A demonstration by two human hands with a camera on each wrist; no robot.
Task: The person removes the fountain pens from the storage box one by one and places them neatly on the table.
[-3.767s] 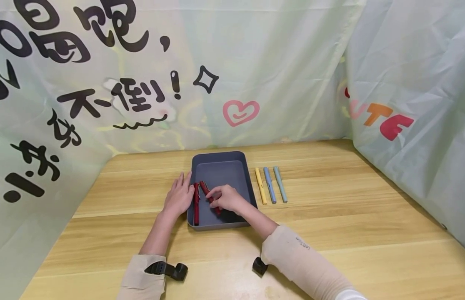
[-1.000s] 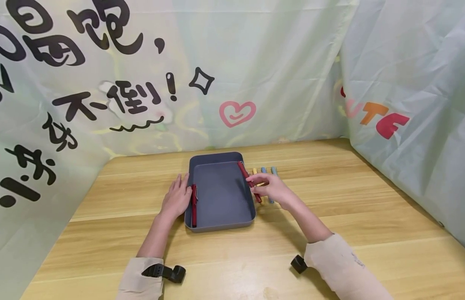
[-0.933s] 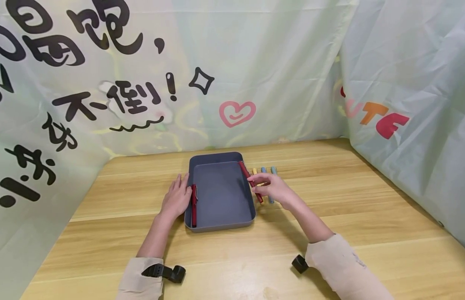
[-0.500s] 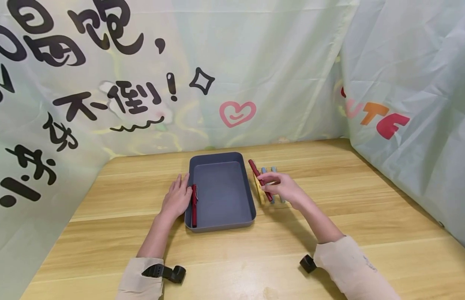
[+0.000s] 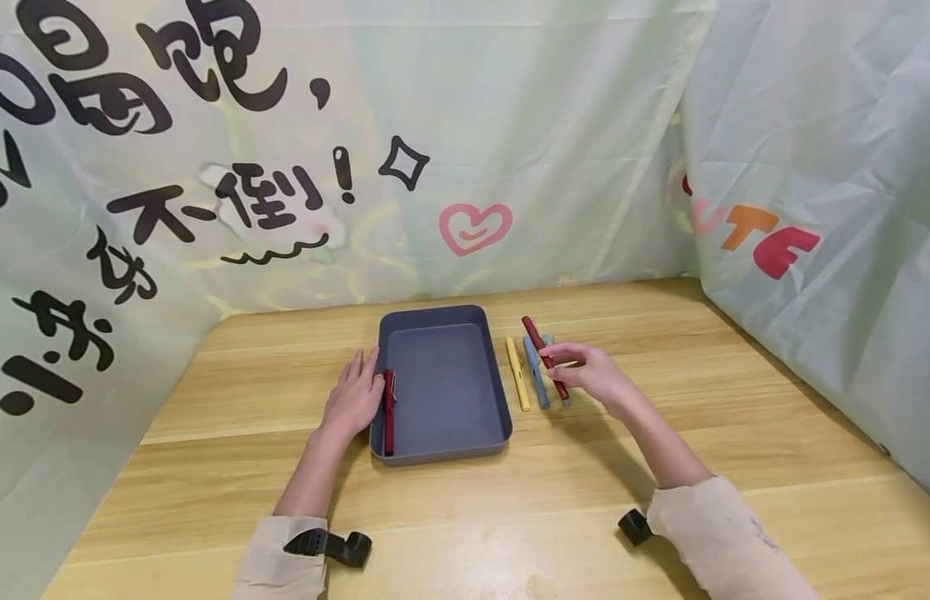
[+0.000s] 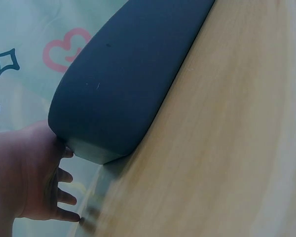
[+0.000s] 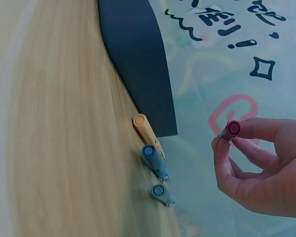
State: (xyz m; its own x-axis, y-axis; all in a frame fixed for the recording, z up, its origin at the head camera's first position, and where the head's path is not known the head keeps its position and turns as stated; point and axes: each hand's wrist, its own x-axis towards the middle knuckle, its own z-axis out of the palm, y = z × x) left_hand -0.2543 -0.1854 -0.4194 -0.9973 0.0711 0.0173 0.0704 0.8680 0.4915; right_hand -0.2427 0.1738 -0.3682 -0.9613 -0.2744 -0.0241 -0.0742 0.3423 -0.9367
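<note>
My right hand [image 5: 594, 377] pinches a dark red pen [image 5: 536, 337] between thumb and fingers, held above the table over a teal pen [image 7: 160, 191] that it partly hides in the head view. Left of that lie a blue pen [image 5: 536, 372] and a yellow pen [image 5: 517, 374], side by side on the wood. A second dark red pen [image 5: 389, 412] lies inside the grey tray [image 5: 442, 457], along its left wall. My left hand [image 5: 352, 398] rests at the tray's left side, fingers straight; the left wrist view shows it [image 6: 37, 173] against the tray's outer wall.
The wooden table [image 5: 450, 525] reaches back to a printed fabric curtain [image 5: 570, 167], with another curtain panel [image 5: 832, 333] along the right side. A black wrist camera [image 5: 634, 527] hangs under the right sleeve.
The right hand has lifted one red pen out of the tray and carried it right, past the yellow and blue pens, to above the teal one. The left hand has stayed at the tray.
</note>
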